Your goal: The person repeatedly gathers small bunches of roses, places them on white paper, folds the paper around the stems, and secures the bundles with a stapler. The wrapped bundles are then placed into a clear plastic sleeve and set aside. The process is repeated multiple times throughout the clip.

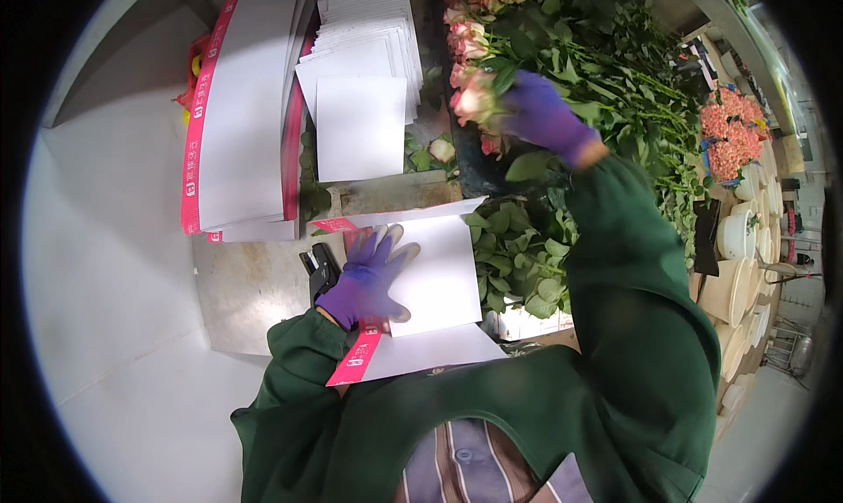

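My left hand (372, 275), in a purple glove with pale fingertips, lies spread on a white card (438, 275). Under that card is a sheet of white wrapping board with a pink printed border (359, 358), its near and far sides tilted up. A black stapler (321, 272) lies just left of this hand. My right hand (546, 117), gloved in purple too and blurred, is at the pile of roses. Its fingers are closed behind the head of a pink-and-cream rose (475, 100), which is blurred as well. The grip itself is partly hidden.
Stacked white cards (362, 131) and pink-edged wrapping sheets (247, 107) lie at the far left. Leafy rose stems (612, 75) fill the far right, with more foliage (520, 259) beside the card. A loose rose (442, 150) lies behind. White buckets (737, 233) and coral-pink flowers (731, 134) stand to the right.
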A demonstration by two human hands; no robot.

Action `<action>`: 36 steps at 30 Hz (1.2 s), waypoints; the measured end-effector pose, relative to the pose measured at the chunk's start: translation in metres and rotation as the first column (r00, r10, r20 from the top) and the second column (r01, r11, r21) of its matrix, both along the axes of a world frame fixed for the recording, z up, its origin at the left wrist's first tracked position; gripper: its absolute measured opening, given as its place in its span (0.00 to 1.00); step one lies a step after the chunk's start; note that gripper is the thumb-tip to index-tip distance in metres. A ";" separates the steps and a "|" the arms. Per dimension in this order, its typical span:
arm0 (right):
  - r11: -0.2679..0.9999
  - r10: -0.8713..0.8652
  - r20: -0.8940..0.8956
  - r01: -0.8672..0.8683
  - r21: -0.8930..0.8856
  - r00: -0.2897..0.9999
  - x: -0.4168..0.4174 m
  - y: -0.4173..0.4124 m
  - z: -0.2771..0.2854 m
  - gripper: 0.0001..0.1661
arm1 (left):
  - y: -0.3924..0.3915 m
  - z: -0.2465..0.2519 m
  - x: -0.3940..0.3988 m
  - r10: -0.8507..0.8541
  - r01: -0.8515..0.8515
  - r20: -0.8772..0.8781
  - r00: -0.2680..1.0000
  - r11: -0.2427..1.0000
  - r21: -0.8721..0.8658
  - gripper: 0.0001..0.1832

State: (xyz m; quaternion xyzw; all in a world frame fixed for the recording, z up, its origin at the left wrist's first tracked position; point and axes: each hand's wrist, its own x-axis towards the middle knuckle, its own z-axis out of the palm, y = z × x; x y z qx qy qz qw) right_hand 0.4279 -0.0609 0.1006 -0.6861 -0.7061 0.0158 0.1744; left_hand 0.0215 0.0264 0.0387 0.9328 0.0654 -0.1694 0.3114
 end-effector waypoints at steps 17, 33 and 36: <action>0.991 -0.130 0.126 0.125 0.053 0.983 -0.144 -0.150 0.219 0.18 | 0.000 -0.013 -0.001 -0.079 0.049 0.208 0.975 0.988 0.143 0.61; 0.715 0.283 -0.336 -0.431 -0.550 0.898 -0.274 -0.076 -0.043 0.17 | 0.003 -0.003 -0.042 -0.008 0.106 0.276 0.961 0.933 -0.344 0.34; 0.645 0.276 -0.318 -0.421 -0.638 0.907 -0.273 -0.072 -0.027 0.17 | -0.017 -0.018 -0.059 0.120 0.022 0.522 0.844 0.966 -0.257 0.36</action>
